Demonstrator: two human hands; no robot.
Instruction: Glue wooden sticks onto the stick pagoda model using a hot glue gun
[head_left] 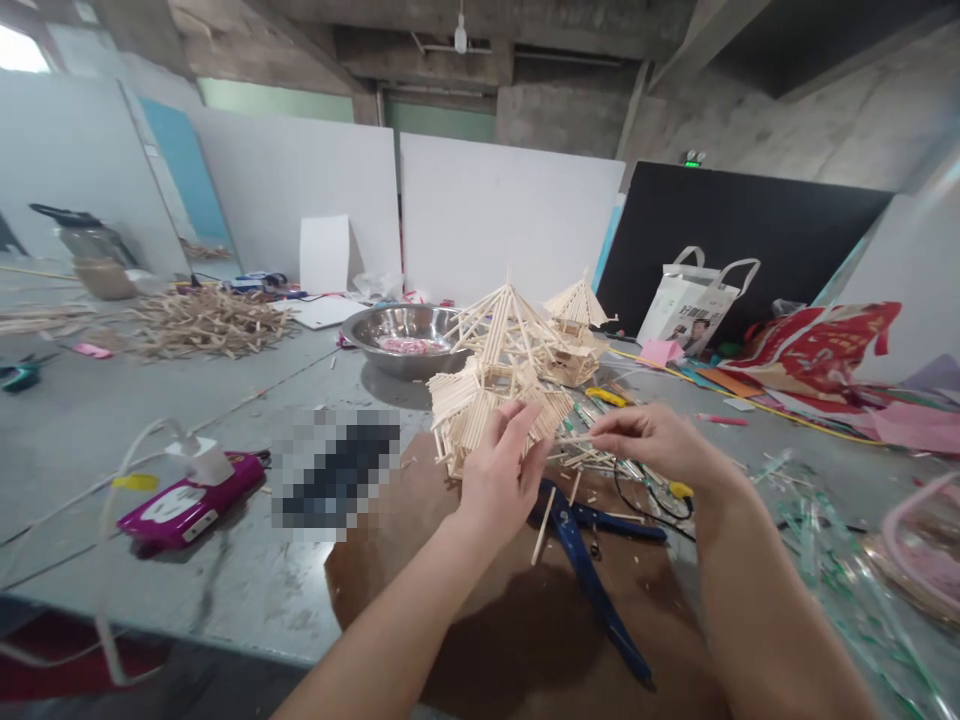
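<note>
A model pavilion built of thin wooden sticks stands tilted at the middle of the grey table. My left hand grips its lower right side, fingers curled against the stick wall. My right hand is just to the right, its fingers pinched on a single thin stick that points toward the model. A second, smaller stick pavilion stands behind. Loose sticks lie under my hands.
Blue-handled pliers lie on a brown board below my hands. A steel bowl sits behind the model, a pile of sticks at far left. A pink power bank with a white charger lies left. Coloured paper and a bag are at the right.
</note>
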